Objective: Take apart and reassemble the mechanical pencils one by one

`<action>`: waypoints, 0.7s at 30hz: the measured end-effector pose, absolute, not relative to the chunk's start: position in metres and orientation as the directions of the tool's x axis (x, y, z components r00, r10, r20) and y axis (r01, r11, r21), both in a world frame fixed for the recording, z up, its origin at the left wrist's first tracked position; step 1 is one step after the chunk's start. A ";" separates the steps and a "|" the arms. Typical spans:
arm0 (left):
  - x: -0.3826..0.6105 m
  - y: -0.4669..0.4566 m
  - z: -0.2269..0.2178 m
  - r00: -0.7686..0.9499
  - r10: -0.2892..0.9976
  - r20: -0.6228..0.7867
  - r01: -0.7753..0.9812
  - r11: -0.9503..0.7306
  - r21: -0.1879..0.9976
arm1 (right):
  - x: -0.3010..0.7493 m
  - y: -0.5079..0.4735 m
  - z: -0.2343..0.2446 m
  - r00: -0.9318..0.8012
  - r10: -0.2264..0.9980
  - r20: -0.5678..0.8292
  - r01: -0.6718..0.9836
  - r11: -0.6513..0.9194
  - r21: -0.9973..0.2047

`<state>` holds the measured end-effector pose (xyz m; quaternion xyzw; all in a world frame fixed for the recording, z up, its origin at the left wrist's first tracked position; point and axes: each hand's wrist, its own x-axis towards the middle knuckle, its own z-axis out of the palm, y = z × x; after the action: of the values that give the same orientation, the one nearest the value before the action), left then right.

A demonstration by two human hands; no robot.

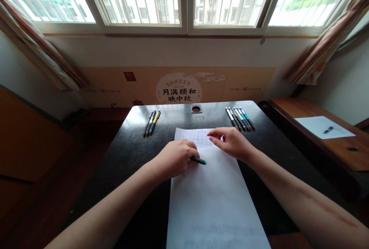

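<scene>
A long white sheet of paper (215,191) lies on the black desk (135,153), printed text at its far end. My left hand (175,158) rests on the paper's left edge, fingers closed round a green pen (198,161) whose tip points right. My right hand (232,142) lies on the paper's upper right part, fingers curled loosely with the fingertips pressing the sheet; nothing shows in it.
Three pens (151,122) lie at the desk's far left, several more pens (240,118) at the far right. A small round hole (196,108) sits at the desk's back edge. A wooden side table (323,141) to the right carries a sheet with a pen (324,127).
</scene>
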<state>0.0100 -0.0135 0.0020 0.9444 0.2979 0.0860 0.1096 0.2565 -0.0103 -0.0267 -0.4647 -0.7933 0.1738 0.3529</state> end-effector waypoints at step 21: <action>0.000 -0.012 0.010 0.756 0.646 0.106 0.614 -0.756 0.225 | 0.259 -0.017 -0.016 -0.569 0.774 0.278 0.568 0.614 -0.548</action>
<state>0.0003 -0.0118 0.0098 0.9329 0.3378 0.0889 0.0883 0.2590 -0.0174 -0.0157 -0.3893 -0.8619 0.2038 0.2531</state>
